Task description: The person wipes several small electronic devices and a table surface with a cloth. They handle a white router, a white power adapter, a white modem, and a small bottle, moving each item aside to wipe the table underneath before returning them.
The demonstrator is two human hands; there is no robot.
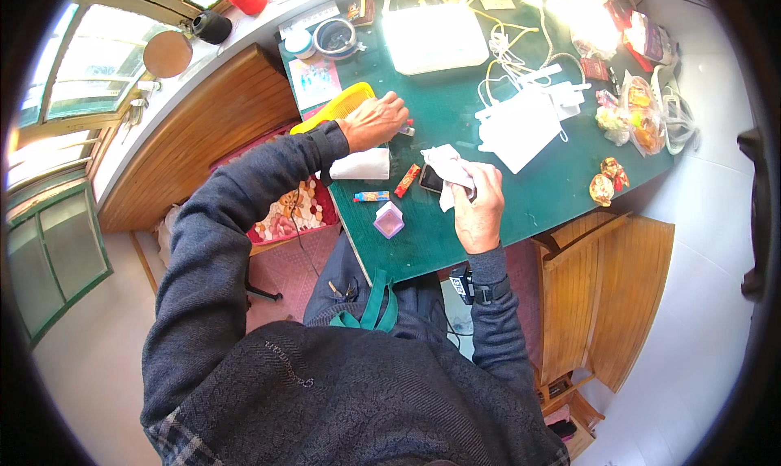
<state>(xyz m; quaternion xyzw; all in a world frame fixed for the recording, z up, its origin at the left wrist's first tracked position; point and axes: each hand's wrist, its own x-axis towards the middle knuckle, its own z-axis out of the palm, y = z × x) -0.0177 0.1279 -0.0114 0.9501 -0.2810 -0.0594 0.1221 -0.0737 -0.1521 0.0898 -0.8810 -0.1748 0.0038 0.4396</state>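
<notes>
My right hand (481, 206) grips a crumpled white tissue (450, 165), which lies partly over a dark smartphone (431, 179) on the green tabletop. My left hand (375, 121) reaches across the desk beside a yellow plastic comb (334, 107); a small object with a red end (407, 128) shows by its fingertips, and whether they hold it cannot be told. Below that hand lies a folded white paper (361, 164). Between the hands are a red wrapped snack stick (407, 180) and a blue wrapped one (371, 196). A small lilac square container (388, 220) stands nearer me.
Behind are a white router (434, 37), tangled cables, white power adapters (564, 98), a tape roll (335, 37) and a round-lidded jar (299, 43). Bagged snacks (644, 118) and wrapped sweets (602, 188) lie at right. The green desk's near edge (421, 273) is against my lap.
</notes>
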